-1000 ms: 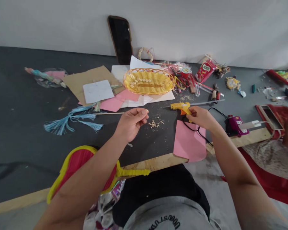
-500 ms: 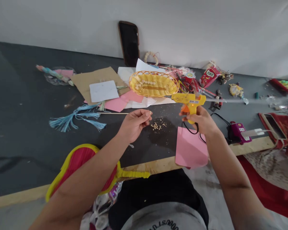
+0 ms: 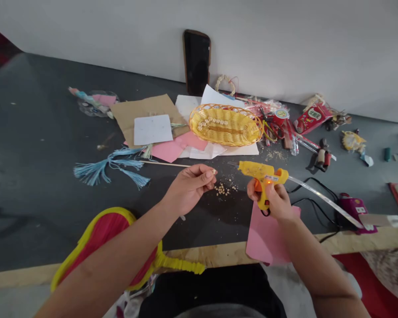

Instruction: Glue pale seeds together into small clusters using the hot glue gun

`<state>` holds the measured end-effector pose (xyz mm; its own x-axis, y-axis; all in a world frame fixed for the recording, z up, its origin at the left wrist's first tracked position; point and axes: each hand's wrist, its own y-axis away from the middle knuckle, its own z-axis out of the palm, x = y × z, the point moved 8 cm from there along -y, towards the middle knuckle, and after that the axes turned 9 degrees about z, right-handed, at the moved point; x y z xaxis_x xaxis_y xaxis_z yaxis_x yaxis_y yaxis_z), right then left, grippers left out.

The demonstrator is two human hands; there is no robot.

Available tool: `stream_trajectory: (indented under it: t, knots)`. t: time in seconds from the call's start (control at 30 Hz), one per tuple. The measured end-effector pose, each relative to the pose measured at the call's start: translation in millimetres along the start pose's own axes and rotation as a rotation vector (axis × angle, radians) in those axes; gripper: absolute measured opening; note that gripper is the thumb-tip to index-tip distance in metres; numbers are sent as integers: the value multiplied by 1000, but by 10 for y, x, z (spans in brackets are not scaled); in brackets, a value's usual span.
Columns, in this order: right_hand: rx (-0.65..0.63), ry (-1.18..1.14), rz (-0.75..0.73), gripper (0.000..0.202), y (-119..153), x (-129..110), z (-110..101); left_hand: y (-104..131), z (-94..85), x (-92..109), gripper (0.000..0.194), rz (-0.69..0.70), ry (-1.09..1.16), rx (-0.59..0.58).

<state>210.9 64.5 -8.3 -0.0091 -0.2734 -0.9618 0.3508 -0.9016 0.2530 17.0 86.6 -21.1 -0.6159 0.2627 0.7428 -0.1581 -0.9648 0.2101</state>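
Note:
My left hand (image 3: 192, 187) is closed in a pinch on a thin wooden stick (image 3: 167, 164). A small pale bit shows at its fingertips. Blue tassels (image 3: 99, 167) lie at the stick's far left end. Below the fingertips, small beige pieces (image 3: 223, 190) are scattered on the dark table (image 3: 199, 221). My right hand (image 3: 275, 198) grips a yellow hot glue gun (image 3: 258, 170) by the handle, its nozzle pointing left towards my left hand but apart from it. A clear glue stick (image 3: 325, 201) trails from the gun's back.
A yellow woven basket (image 3: 225, 137) holds a row of beige pieces. Behind it a phone (image 3: 197, 62) leans on the wall. Pink paper (image 3: 268, 234) overhangs the front edge beside a yellow-rimmed red fan (image 3: 109, 229). A purple power adapter (image 3: 353, 207) sits right, with cords near the gun.
My right hand has lowered the glue gun away from the basket's edge, and the nozzle is now clear of it. My left hand still pinches the stick. The view has shifted.

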Motion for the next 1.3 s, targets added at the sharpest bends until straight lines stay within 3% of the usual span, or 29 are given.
stream_trajectory:
  t: [0.33,0.77,1.3]
  knots:
    - [-160,85,-111,44,40,-79,214,9,28,-18,22,-10,59,-42]
    - [-152,127,-123,40,62,-5,190,30,32,-27,23,-33,21,-18]
    - [-123,187,-184,44,61,-113,212,28,-8,-31,25,-24,-12,20]
